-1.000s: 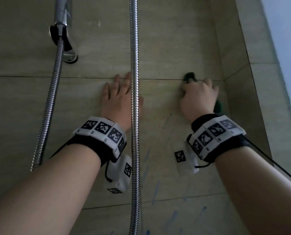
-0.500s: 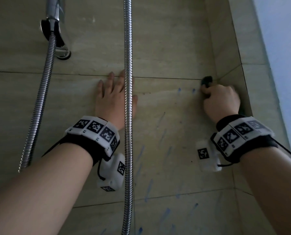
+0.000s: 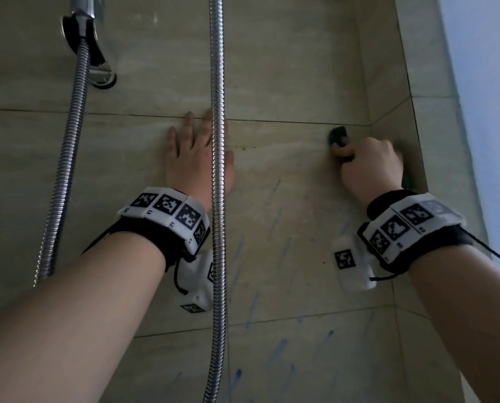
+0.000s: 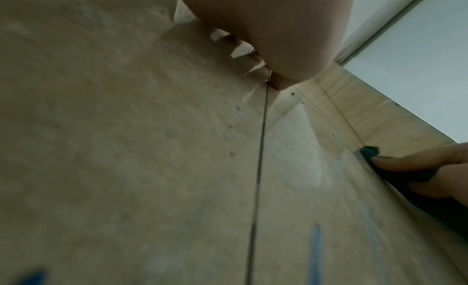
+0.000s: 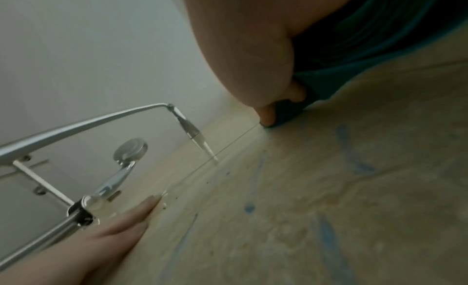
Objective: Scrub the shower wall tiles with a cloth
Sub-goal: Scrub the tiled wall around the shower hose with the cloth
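Note:
A dark green cloth [image 3: 338, 135] is pressed against the beige wall tiles [image 3: 286, 199] close to the right corner, just under a grout line. My right hand [image 3: 371, 167] grips it with curled fingers; most of the cloth is hidden under the hand. The cloth [image 5: 329, 83] is bunched under my palm in the right wrist view, and it [image 4: 369, 152] shows under my fingertips in the left wrist view. My left hand [image 3: 196, 158] lies flat on the tiles with straight fingers, partly behind the hose. Blue streaks [image 3: 280, 344] mark the tiles below both hands.
A chrome shower hose [image 3: 218, 199] hangs straight down in front of my left hand. A second hose [image 3: 65, 170] runs from a wall fitting [image 3: 88, 42] at the upper left. The side wall [image 3: 435, 141] meets the tiles right beside my right hand.
My right hand with the cloth swept right toward the corner, then came back slightly left. The left hand stayed flat in place. Faint blue marks near the upper grout line are gone.

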